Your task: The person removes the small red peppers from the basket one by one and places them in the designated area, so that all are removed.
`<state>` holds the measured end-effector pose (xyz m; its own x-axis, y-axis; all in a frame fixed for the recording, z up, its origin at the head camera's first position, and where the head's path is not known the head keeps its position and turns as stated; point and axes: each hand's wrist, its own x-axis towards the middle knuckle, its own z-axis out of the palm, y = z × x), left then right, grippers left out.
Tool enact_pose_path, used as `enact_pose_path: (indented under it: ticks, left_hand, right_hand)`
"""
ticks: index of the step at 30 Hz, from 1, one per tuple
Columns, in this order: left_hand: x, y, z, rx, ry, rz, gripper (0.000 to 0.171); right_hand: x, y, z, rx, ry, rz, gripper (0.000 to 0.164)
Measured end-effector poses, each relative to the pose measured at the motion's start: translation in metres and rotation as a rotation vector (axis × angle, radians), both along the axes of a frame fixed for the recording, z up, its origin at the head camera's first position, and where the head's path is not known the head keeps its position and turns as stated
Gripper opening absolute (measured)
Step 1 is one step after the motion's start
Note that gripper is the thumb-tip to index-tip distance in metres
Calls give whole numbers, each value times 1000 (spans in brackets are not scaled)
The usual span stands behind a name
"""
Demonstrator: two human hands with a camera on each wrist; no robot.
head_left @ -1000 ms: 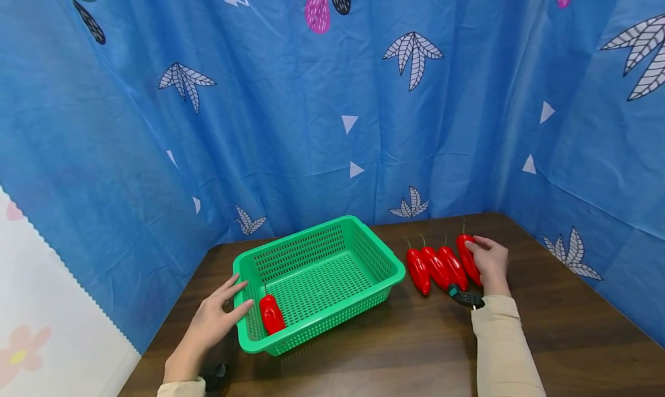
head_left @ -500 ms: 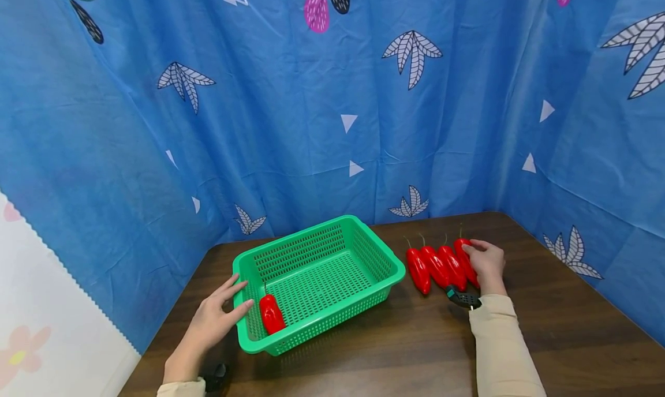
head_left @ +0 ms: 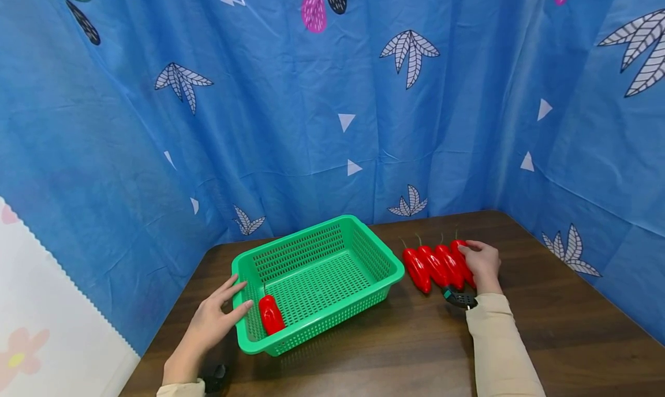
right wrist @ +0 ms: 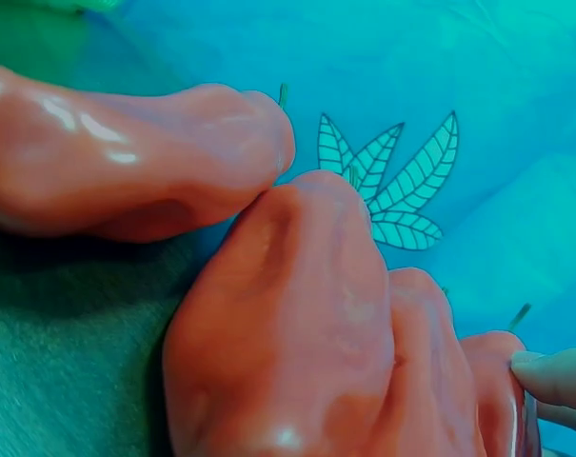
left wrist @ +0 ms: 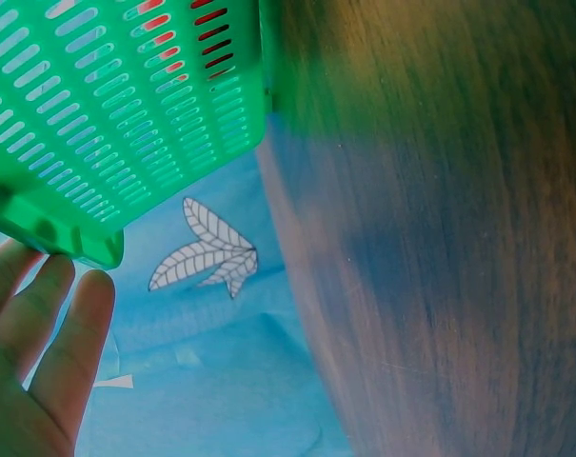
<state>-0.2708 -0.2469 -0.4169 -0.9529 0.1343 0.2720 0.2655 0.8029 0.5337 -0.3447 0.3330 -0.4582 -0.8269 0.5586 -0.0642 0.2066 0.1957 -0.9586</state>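
Note:
My left hand (head_left: 210, 321) rests at the left end of a green plastic basket (head_left: 332, 321), its fairly straight fingers and thumb touching the rim. Inside that end lies one red chili pepper (head_left: 271, 315). Off to the right, my right hand (head_left: 483, 264) holds the rightmost chili pepper (head_left: 457, 248) between thumb and fingers, near its stem end. Its lower part is partly hidden. Three more glossy peppers lie side by side to its left: an outer one (head_left: 417, 270), a middle one (head_left: 433, 267) and an inner one (head_left: 449, 268), stems pointing away.
The dark wooden table (head_left: 395, 351) runs up to a blue patterned curtain (head_left: 312, 143) at the back and right. A white flowered cloth (head_left: 52, 316) hangs at the left. A black wrist strap piece (head_left: 459, 298) sits close by the peppers' near ends.
My right hand has shifted left with its pepper, closing the gap to the other three, which now lie right beside it. My left hand and the basket have stayed put.

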Motion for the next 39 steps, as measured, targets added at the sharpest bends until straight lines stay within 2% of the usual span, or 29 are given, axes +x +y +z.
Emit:
enact_pose_path:
  ticks: [14,33,39]
  left_hand:
    - [2,0,-1,6,-30,1,63]
    - [2,0,0,8,-10,2,61]
    - [1,0,1,8,-12,3,61]
  right_hand:
    - [0,-1,-3,33,-34,-16,49]
    - [1,-4,2,50,-30,-41,49]
    - [5,-5,10,74,-9,-56,49]
